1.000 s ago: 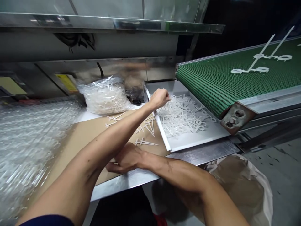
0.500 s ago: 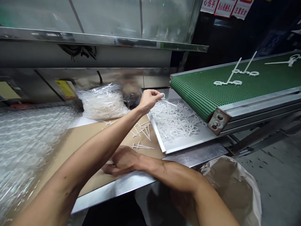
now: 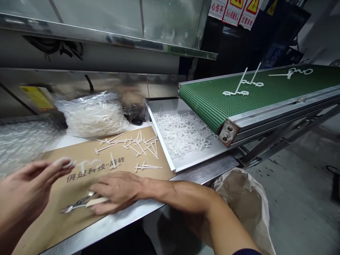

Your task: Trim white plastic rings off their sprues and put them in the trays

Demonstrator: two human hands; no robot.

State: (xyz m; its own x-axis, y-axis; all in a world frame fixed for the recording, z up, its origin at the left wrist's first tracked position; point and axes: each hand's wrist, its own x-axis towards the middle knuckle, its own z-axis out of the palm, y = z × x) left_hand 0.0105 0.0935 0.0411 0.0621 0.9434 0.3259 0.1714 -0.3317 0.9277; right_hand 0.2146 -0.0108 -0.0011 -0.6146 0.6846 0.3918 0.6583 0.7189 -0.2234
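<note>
Moulded white plastic pieces (image 3: 127, 148) lie scattered on a printed cardboard sheet (image 3: 47, 223), just beside a shallow metal tray (image 3: 162, 141) heaped with more of them. We find the right hand (image 3: 117, 193) resting on the sheet, its fingers extended and curved over a metal hand tool (image 3: 77, 204) with a pale handle; whether they grasp it, we cannot tell. The left hand (image 3: 32, 187) is raised over the sheet's near corner, its fingers too blurred for us to determine their state.
</note>
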